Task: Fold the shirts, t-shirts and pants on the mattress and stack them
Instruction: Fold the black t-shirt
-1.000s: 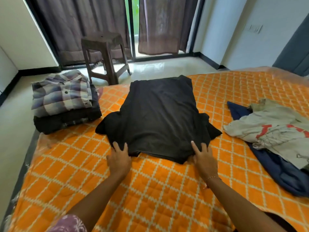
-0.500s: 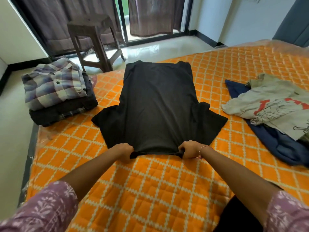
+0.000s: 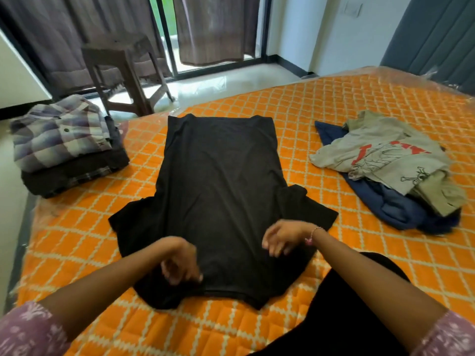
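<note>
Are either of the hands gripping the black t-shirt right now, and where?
Probably nothing is held. The right hand hovers loosely open over the black t-shirt near its right sleeve. The left hand is blurred near the collar end; no clear grip shows.

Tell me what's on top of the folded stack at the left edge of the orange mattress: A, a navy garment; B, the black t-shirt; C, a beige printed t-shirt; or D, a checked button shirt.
D: the purple-and-white checked button shirt lies folded on top of the dark folded clothes at the orange quilted mattress's left edge.

Black t-shirt (image 3: 221, 181) on orange, white-latticed mattress (image 3: 334, 104); plaid shirt (image 3: 59, 132).
</note>
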`<action>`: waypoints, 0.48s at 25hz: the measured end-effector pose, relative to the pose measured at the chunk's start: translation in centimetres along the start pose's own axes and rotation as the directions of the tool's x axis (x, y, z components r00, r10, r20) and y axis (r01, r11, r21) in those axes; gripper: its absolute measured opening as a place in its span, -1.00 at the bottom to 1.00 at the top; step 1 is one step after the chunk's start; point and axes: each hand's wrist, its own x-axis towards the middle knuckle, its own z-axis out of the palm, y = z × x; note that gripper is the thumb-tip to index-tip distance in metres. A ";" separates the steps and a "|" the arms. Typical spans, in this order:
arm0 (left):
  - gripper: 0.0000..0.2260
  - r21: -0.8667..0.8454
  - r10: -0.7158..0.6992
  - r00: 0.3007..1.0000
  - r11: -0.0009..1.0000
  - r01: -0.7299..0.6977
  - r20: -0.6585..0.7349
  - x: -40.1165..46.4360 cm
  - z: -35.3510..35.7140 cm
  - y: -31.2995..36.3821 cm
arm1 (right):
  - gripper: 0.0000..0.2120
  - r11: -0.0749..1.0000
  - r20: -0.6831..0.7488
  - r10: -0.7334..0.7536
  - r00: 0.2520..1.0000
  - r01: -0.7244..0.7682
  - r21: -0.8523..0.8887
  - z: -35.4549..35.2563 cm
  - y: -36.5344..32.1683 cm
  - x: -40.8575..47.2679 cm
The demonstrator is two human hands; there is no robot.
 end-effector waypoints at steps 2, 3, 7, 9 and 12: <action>-0.71 0.025 0.138 0.824 0.989 -0.148 -0.549 1.9 -2.5 2.4 | -0.86 0.998 -0.623 -0.009 0.782 -0.032 -0.054 -3.3 2.9 -0.1; -0.65 -0.043 0.107 0.673 0.979 -0.201 -0.732 3.0 -3.1 4.2 | -0.76 0.975 -0.765 0.025 0.644 -0.185 -0.123 -4.6 4.7 0.1; -0.28 -0.040 0.093 0.549 0.974 -0.225 -0.831 7.5 -2.8 11.1 | -0.52 0.927 -0.735 0.278 0.618 -0.373 0.037 -7.1 8.8 1.0; -0.21 -0.036 0.090 0.580 0.979 -0.202 -0.810 9.0 -1.7 11.7 | -0.67 0.930 -0.648 0.327 0.688 -0.356 0.091 -8.4 10.4 0.9; -0.04 0.003 0.103 0.511 0.981 -0.193 -0.853 10.0 -0.8 11.2 | -0.70 0.847 -0.389 0.514 0.765 -0.524 0.090 -10.6 11.0 -2.0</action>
